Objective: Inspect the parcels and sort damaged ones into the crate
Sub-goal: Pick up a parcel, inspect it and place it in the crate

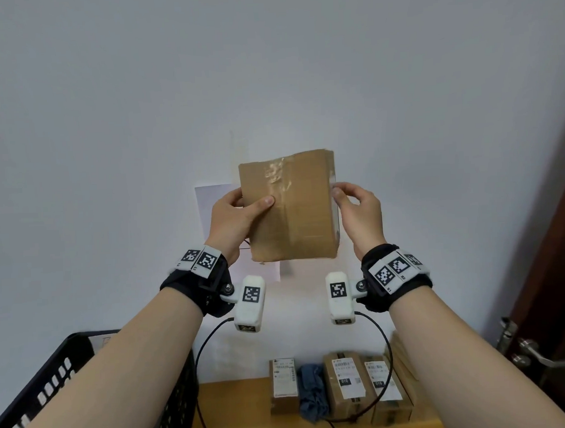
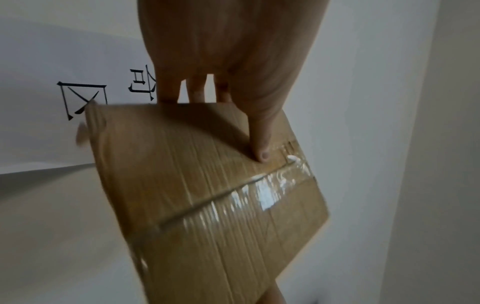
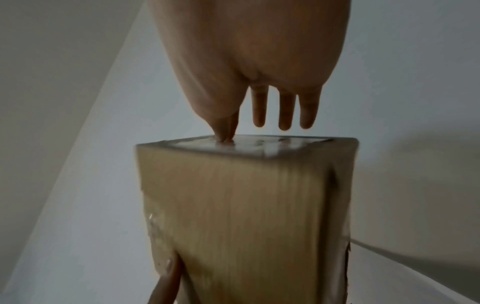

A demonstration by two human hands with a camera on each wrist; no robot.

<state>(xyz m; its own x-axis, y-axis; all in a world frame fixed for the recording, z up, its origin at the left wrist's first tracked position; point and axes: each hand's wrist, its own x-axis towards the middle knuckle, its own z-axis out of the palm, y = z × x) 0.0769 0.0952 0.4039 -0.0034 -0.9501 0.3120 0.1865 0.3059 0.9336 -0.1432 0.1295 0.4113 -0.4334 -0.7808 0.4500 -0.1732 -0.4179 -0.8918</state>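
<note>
I hold a brown cardboard parcel [image 1: 294, 210] up in front of the wall, at chest height. Wrinkled clear tape runs along its middle seam [image 2: 262, 191], and its corners look creased. My left hand [image 1: 253, 202] grips the parcel's left edge, thumb [image 2: 262, 144] on the front face and fingers [image 2: 168, 90] behind. My right hand [image 1: 338, 190] is at the right edge. There its thumb and forefinger tips [image 3: 226, 135] touch the taped side of the parcel [image 3: 246, 205], while the other three fingers [image 3: 285, 115] stay straight and off it. The black crate [image 1: 55, 379] stands low on the left, under my left forearm.
Three labelled parcels [image 1: 284, 385] [image 1: 345, 379] [image 1: 382, 384] and a blue bundle [image 1: 311, 390] lie on the wooden table [image 1: 234, 406] against the wall. A printed sheet [image 1: 214, 200] hangs behind the held parcel. A dark door with a metal handle [image 1: 540, 354] is at the right.
</note>
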